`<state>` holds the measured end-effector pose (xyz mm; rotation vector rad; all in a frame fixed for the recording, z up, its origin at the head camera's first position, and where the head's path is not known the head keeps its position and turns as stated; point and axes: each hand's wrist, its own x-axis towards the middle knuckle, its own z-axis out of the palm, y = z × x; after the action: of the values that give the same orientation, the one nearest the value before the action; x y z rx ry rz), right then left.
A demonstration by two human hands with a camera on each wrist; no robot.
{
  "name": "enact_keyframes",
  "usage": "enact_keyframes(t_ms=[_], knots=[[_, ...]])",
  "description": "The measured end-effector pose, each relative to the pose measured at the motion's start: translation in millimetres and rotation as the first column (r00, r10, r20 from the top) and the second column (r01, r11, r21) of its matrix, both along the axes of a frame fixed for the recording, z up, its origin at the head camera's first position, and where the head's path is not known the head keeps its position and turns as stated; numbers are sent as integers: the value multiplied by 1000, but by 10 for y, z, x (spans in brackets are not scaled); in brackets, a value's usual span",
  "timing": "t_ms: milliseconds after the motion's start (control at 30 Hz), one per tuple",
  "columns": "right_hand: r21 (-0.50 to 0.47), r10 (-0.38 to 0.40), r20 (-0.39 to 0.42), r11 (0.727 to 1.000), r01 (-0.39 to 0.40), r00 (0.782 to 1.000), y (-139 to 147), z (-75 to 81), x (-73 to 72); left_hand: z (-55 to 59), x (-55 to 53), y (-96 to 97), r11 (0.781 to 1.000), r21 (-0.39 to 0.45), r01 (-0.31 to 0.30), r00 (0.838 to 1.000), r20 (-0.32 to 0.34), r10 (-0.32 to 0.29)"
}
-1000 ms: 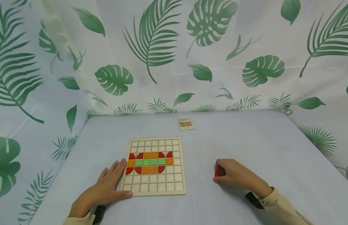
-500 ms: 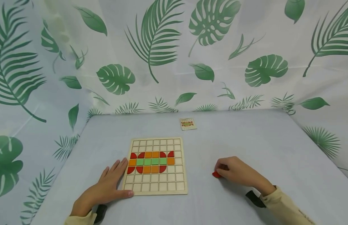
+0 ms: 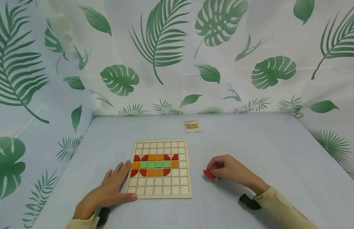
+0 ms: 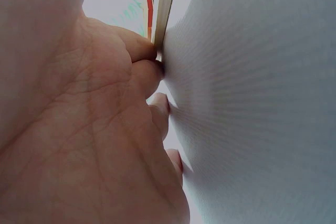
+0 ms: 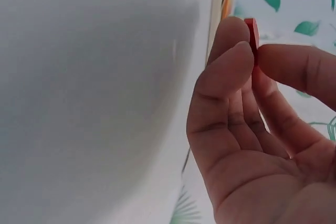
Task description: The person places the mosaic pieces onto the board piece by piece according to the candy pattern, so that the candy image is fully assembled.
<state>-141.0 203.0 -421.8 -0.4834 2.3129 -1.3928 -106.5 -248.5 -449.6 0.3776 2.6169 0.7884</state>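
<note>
A wooden grid board [image 3: 159,190] lies on the table, its middle rows holding red quarter-round, orange square and green square tiles [image 3: 151,164]. My left hand [image 3: 108,187] rests flat at the board's left side, fingers spread along the edge and thumb on the lower left corner. In the left wrist view the fingertips of my left hand [image 4: 105,103] meet the board's edge [image 4: 167,9]. To the right of the board, my right hand [image 3: 232,170] pinches a red quarter-round tile [image 3: 207,174]. The right wrist view shows this red tile [image 5: 252,32] edge-on between thumb and fingers.
A small pattern card [image 3: 193,126] with a similar coloured design lies beyond the board, near the table's back. The white table [image 3: 251,143] is bordered by a leaf-printed cloth [image 3: 177,76] behind and at both sides.
My right hand has moved left toward the board, carrying the red tile, which now shows more fully in the fingers. The left hand stays in place at the board.
</note>
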Motion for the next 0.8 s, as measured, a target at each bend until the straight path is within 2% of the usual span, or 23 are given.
enact_keyframes(t_ms=[233,533,800], knots=[[-69,-4,33,998,6,999,-158,37,-64,-19,-20,-4,1000,11,7,1000,-29,-6],[-83,-1,25,997,3,1000,-362,49,-125,40,11,19,1000,-5,0,1000,-1,0],[-75,1,11,997,0,1000,-583,6,-175,21,10,7,1000,2,-5,1000,-7,5]])
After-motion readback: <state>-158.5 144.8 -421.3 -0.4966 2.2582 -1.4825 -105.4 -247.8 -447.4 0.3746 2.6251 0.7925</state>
